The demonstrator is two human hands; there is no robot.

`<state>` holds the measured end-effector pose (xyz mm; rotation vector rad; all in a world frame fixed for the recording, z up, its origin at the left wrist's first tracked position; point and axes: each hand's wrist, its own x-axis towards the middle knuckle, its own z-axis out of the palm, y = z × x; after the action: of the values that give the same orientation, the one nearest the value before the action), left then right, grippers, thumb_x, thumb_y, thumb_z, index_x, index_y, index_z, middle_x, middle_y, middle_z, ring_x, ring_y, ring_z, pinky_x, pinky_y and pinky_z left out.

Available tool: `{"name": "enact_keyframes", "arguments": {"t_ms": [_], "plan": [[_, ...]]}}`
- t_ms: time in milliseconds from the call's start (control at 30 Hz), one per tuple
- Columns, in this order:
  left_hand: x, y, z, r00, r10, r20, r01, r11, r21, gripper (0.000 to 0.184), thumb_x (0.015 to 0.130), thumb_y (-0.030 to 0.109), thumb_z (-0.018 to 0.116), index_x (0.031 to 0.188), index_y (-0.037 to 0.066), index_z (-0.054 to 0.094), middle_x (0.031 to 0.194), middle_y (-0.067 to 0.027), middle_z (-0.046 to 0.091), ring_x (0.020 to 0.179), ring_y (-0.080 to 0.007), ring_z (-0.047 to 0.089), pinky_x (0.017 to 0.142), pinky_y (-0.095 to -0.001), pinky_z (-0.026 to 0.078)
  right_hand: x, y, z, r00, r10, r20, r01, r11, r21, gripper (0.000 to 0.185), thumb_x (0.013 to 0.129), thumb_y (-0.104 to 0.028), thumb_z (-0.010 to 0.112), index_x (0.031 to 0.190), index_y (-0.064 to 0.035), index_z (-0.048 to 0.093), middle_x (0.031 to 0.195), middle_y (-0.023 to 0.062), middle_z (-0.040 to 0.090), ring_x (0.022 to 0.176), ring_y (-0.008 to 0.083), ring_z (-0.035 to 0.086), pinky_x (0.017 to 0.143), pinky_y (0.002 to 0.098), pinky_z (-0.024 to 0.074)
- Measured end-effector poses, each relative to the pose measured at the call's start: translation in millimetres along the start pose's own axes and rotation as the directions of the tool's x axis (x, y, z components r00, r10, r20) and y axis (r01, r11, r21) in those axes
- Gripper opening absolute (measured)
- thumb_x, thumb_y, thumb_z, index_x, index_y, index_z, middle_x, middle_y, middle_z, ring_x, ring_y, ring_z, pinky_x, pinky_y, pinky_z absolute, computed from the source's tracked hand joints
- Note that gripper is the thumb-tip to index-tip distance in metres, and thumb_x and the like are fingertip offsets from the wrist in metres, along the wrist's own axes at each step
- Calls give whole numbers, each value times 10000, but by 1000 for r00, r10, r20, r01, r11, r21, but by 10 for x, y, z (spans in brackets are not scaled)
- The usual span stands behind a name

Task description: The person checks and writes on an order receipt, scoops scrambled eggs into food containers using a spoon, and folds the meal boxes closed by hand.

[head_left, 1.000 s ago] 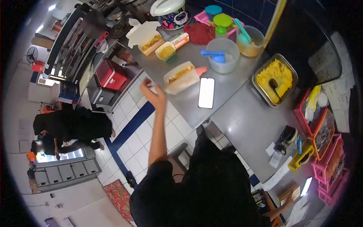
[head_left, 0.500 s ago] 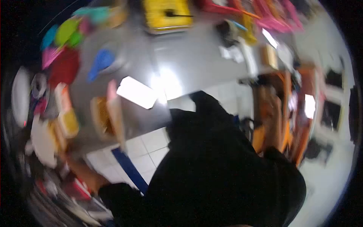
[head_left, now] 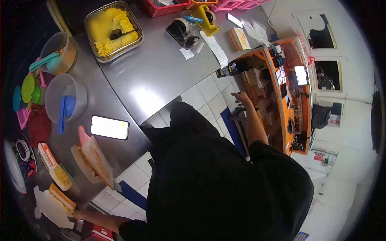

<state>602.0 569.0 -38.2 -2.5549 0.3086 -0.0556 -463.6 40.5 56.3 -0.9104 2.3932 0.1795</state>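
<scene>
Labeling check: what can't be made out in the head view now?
Head view, all:
- Whether left hand grips open box: too small
- Phone screen: glare
- Receipt print: too small
- Yellow food, one patch: blurred
- Red basket, far part: cut off by top edge

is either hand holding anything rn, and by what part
The left hand is at the near end of the white-lidded box; whether it grips there can't be told. The right hand is open, holding nothing.
</scene>
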Motion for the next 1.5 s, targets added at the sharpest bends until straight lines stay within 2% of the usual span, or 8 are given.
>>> {"name": "enact_keyframes", "arguments": {"t_ms": [167,467,533,667,700,933,1233,1500], "plan": [[-641,-368,-484,995,-75,-61,77,996,35,588,874,398,657,1183,-98,590,1109,-315,665,971,-474,669,819,-530,560,518,-234,-189,994,-107,-26,102,983,-152,503,806,-450,761,1005,10,725,896,148,728,858,280,693,722,410,555],[-2963,590,-3008,870,-365,-330,-105,517,-849,507,1029,347,454,1358,-33,522,1210,-258,637,1078,-379,644,929,-493,531,697,-1981,-851,520,-675,-523,700,688,-192,236,844,-190,731,967,7,687,876,221,705,772,307,708,657,402,544],[-3421,1145,-3314,911,-323,-257,-143,336,-931,491,1024,330,488,1346,-39,524,1248,-234,614,1106,-367,630,938,-481,530,374,-2733,-850,189,-777,-600,947,305,-96,166,866,-71,687,1006,19,676,843,198,714,679,264,704,589,344,541],[-4199,2636,-3490,998,-65,-26,-25,15,-1000,464,1013,295,556,1321,-50,528,1323,-185,570,1163,-344,601,955,-455,529,-621,-4048,-503,86,-916,-392,991,38,130,217,867,-84,633,1070,-26,682,950,153,717,788,277,704,700,368,561],[-4307,3114,-3761,928,49,369,301,-680,-669,466,1032,317,510,1357,-17,500,1321,-174,571,1169,-326,604,933,-448,549,-997,-4269,-531,-97,-956,-277,994,-105,12,214,854,-99,617,1048,-30,677,939,183,698,763,341,680,660,398,538],[-4740,4891,-3535,924,-49,379,266,-630,-729,510,1073,379,406,1408,-3,438,1310,-161,560,1157,-280,597,923,-417,524,-1473,-5679,998,-524,-850,55,820,-520,-240,195,838,-135,586,905,-21,729,893,209,686,818,341,686,713,422,563],[-4673,5025,-3633,990,56,132,143,-319,-937,575,1070,254,454,1508,-67,265,1398,-247,456,1254,-305,499,1024,-387,432,-1525,-5909,1286,-490,-852,186,682,-508,-526,248,822,-263,680,901,-33,725,943,155,670,869,298,676,688,401,560],[-4761,4549,-3869,775,369,513,629,-380,-678,463,1013,126,526,1405,35,297,1167,-150,528,924,-195,617,733,-326,562,-1336,-5932,1704,-334,-917,219,651,-393,-650,236,901,-237,587,980,-45,700,890,146,676,808,299,670,646,409,546]]}}
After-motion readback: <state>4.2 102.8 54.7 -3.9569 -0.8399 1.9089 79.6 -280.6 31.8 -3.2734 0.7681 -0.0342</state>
